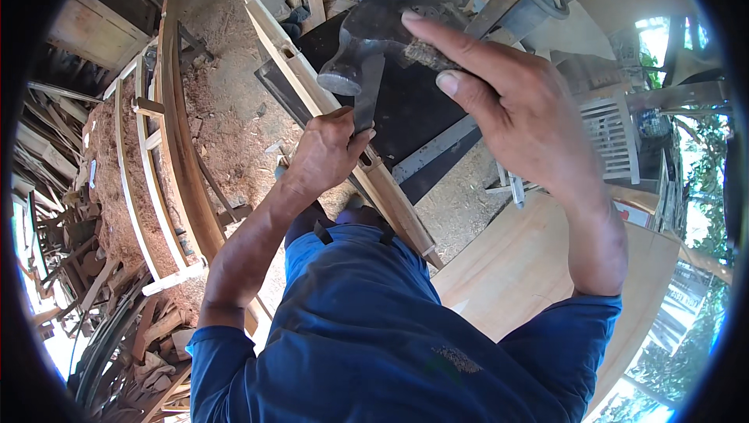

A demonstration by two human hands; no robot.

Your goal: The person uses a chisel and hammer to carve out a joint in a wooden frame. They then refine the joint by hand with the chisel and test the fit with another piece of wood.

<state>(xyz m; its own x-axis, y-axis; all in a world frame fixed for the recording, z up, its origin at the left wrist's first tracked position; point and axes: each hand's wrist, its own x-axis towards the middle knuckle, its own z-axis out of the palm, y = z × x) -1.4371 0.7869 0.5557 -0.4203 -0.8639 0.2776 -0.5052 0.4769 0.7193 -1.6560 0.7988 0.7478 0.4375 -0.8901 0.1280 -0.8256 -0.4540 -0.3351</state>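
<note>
My left hand (328, 150) is closed around a flat grey metal chisel (370, 92), which stands up from a long pale wooden beam (292, 60). The beam has slots cut along it and runs from the far left down to my lap. Above it my right hand (515, 95) grips a hammer (370, 33) by its short, rough handle, the index finger stretched along the head. The hammer's round face is close to the upper end of the chisel; whether they touch I cannot tell. My fingers hide the chisel's lower end.
A black board (406, 123) lies beyond the beam, with a metal strip on it. Pale wooden frames (144, 166) stand at the left, over a floor of sawdust. A plywood sheet (507, 267) is at my right, near a white slatted chair (608, 134). Scrap wood (78, 251) is piled far left.
</note>
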